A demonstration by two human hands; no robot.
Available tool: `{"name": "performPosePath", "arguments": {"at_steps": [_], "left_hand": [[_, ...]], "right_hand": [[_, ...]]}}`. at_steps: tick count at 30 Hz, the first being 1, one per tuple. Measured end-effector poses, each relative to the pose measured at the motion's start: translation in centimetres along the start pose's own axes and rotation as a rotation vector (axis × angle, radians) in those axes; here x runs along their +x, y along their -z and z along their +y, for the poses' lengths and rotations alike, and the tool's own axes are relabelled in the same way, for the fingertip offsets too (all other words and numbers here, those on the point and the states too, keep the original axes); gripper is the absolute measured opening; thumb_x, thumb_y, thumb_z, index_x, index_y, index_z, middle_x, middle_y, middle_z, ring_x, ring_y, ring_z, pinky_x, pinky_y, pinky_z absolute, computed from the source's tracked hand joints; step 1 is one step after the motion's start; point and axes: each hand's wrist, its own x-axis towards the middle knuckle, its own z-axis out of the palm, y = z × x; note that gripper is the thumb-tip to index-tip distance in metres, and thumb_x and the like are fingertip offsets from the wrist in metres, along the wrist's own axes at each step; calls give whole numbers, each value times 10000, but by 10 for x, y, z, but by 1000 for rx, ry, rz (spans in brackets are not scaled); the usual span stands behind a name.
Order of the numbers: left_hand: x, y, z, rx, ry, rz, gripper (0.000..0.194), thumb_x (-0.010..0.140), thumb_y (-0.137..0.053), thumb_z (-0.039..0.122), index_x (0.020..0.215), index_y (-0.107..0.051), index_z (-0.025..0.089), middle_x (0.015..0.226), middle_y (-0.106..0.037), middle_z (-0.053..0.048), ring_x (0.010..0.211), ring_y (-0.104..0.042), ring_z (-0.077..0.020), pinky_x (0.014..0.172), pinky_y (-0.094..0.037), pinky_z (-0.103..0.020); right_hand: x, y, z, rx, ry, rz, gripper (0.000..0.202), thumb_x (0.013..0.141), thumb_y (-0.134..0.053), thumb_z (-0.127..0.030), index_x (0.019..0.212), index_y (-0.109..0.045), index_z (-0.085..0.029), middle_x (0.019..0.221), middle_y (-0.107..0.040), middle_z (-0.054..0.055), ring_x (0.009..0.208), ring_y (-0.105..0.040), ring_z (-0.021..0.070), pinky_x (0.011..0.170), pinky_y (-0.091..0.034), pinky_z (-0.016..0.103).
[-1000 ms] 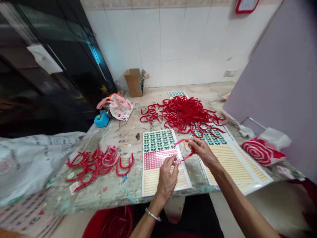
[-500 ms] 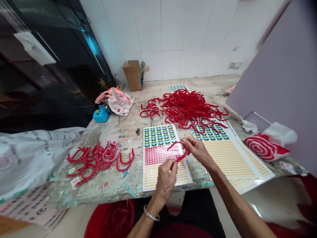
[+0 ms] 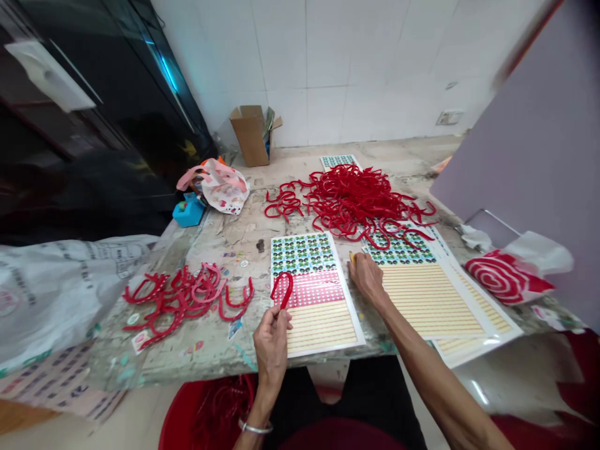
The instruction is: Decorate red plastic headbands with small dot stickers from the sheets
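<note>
My left hand (image 3: 272,340) pinches one end of a red curved strip (image 3: 291,289), bent like a hook, above the left sticker sheet (image 3: 319,328). That sheet carries round green and blue stickers, a pink band of small white stickers and yellow striped rows. To its right, my right hand (image 3: 368,275) rests low over the table, its fingers closed on a small yellow thing (image 3: 352,257) that is mostly hidden. A big heap of red curved strips (image 3: 349,194) lies beyond the hands. More strips, dotted with white, form a smaller pile (image 3: 187,300) on the left.
Further sticker sheets (image 3: 431,306) overlap on the right beside a red and white bag (image 3: 504,275). At the back stand a cardboard box (image 3: 250,137), a pouch (image 3: 225,187) and a blue tape dispenser (image 3: 188,211). A red tub (image 3: 180,406) sits below the table edge.
My right hand has let go of the red strip and moved down to the yellow thing on the table. My left hand has shifted left with the strip.
</note>
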Motion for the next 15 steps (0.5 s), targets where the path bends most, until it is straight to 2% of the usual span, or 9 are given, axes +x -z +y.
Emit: {"name": "performPosePath", "arguments": {"at_steps": [4,8,11,13,15], "left_hand": [[-7,10,-7,-8,30,65,196,794,-544,350,821,-591,162,666,-592,5,578,-546,-118,595,-458,-222],[-11,12,-16,-26,79,112,217,793,-535,363,833,-589,157,686,-611,-5,593,-570,-124,599,-476,-232],[-13,10,-20,-33,102,99,215,786,-543,361,823,-595,156,650,-601,-2,576,-563,-131,575,-473,-236],[-14,10,-21,-39,107,82,207,783,-547,354,814,-598,155,632,-593,3,569,-557,-129,566,-466,-232],[-12,10,-20,-46,104,72,203,786,-543,350,807,-598,155,636,-592,4,567,-552,-123,567,-460,-225]], "right_hand": [[16,-6,4,-57,-57,-63,122,748,-555,-293,756,-570,-172,718,-605,99,715,-571,238,582,-310,296],[21,-2,9,-37,-10,-93,93,710,-568,-274,722,-554,-183,621,-577,56,646,-555,216,569,-303,288],[16,4,8,34,52,-61,153,753,-518,-283,856,-547,-174,651,-579,43,634,-542,199,585,-333,284],[11,9,5,102,87,-24,228,808,-456,-319,968,-511,-166,739,-592,57,661,-543,196,613,-366,291],[4,13,-3,178,146,-22,247,856,-388,-346,1000,-486,-171,825,-595,71,703,-550,192,647,-394,297]]}}
